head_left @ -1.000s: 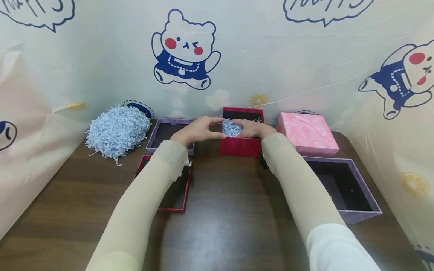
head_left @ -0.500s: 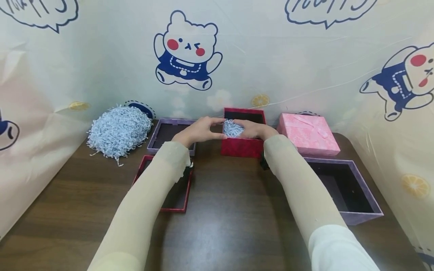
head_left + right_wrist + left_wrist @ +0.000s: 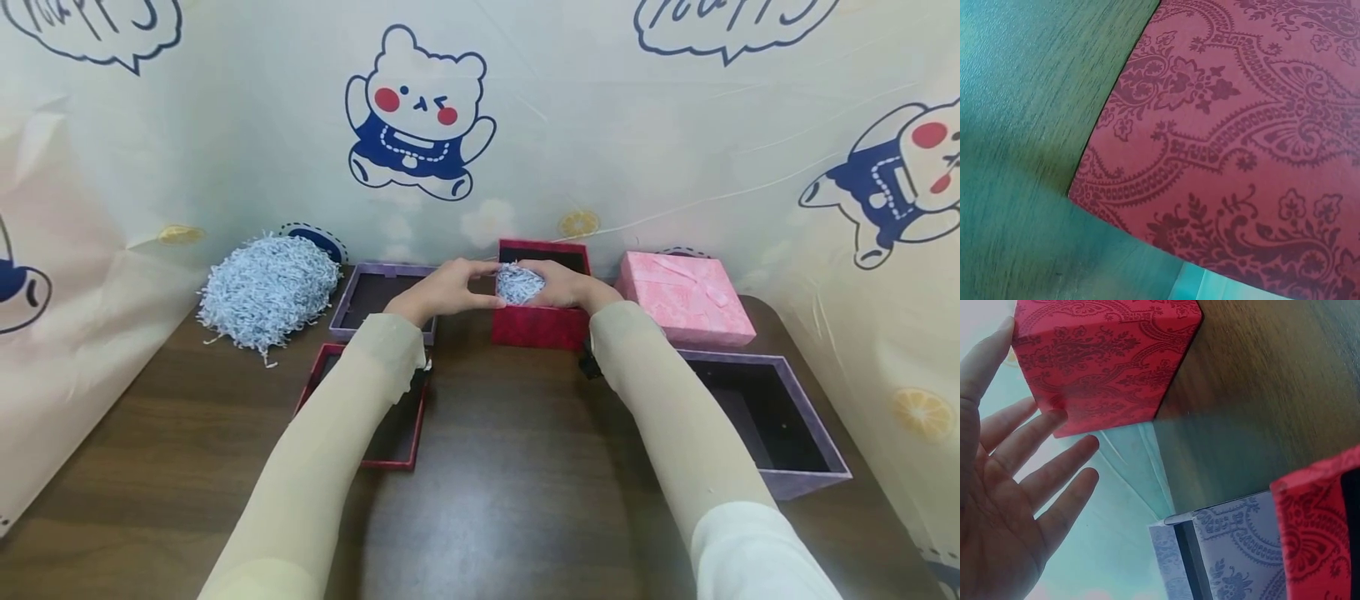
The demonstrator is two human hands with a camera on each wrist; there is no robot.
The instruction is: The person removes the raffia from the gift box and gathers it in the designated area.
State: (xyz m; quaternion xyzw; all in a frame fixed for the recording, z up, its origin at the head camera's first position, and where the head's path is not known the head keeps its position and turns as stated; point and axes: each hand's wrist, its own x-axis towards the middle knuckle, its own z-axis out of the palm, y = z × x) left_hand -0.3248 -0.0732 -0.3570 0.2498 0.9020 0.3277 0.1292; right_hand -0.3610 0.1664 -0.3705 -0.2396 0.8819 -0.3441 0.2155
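Observation:
A deep red box with a dark inside stands at the back of the table, light blue shredded paper showing in its left part. My right hand reaches in from the right, thumb and fingers curved round the paper, its fingertips partly hidden. At the box's left side is my left hand, fingers mostly straight and thumb spread apart. The left wrist view has its fingertips right at the patterned red wall, the palm bare. Only the box's patterned side and the tabletop fill the right wrist view; no hand shows there.
A heap of blue shredded paper lies at back left. Beside it are a shallow purple lid and a red lid, partly behind my left sleeve. On the right stand a pink box and an open purple box.
The head view has shifted slightly, so everything sits a little further right in it. Both hands keep nearly the same place at the red box.

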